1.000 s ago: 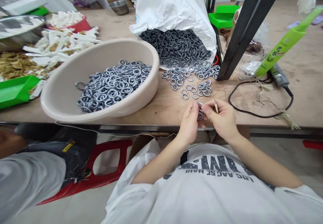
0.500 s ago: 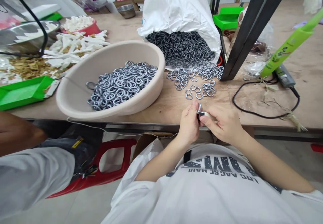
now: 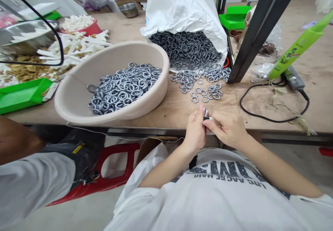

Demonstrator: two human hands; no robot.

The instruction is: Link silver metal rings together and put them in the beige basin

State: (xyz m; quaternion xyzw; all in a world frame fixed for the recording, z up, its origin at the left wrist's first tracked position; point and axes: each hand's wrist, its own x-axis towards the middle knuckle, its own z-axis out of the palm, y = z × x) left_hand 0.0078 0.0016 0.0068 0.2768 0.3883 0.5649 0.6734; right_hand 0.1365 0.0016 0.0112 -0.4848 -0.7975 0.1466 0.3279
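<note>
My left hand [image 3: 195,128] is closed on a grey ring [image 3: 206,112], its upper part showing above the thumb and fingers. Pinched in my right hand [image 3: 229,127] is a small black-and-white piece [image 3: 208,118] that meets the ring; its kind I cannot make out. Both hands are together over the table's front edge. Just beyond them lie several loose grey rings [image 3: 200,82], spilling from a white sack [image 3: 184,12]. On the left a beige basin [image 3: 62,99] holds a heap of similar rings [image 3: 125,88].
A dark metal post [image 3: 260,33] rises right of the sack. Farther right are a black cable [image 3: 260,116] and a green tube-shaped packet [image 3: 296,50]. At the left are a green tray [image 3: 23,95] and a co-worker's arm [image 3: 18,140], near a red stool [image 3: 117,179].
The black-and-white piece in my right hand has tilted slightly against the ring, and the right fingers have shifted a little. The black cable at upper left appears farther right.
</note>
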